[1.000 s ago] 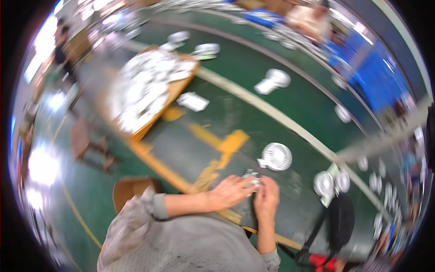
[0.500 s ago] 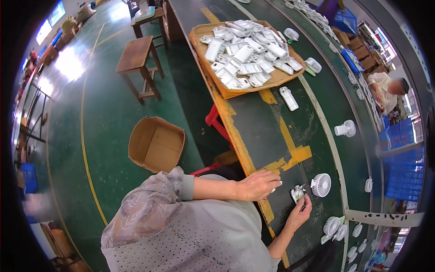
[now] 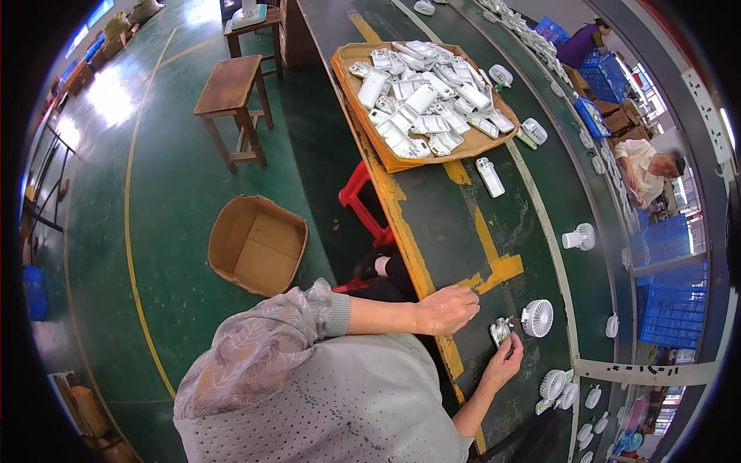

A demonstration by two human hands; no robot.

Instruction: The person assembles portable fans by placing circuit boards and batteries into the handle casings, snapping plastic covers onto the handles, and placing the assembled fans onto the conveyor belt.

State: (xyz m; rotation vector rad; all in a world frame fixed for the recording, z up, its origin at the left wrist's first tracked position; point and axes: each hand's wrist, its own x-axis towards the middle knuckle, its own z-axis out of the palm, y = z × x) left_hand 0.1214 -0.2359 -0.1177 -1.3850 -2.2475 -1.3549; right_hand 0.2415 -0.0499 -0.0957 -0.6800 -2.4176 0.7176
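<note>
Head view: right fingers (image 3: pixel 515 343) near-closed at white casing (image 3: pixel 500 329), left fingers (image 3: pixel 468 305) curled, grips and any print unclear.

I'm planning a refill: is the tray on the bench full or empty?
Full, or nearly so: white casings lie heaped and overlapping across the tray, with bare cardboard showing mainly near its edges.

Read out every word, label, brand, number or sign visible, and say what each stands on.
No text can be read anywhere in view.
White handheld fan near the right hand: no legible marking.
White plastic casings in the cardboard tray: any print is too small to read.
Blue crates at right: any marking is too small.
</note>
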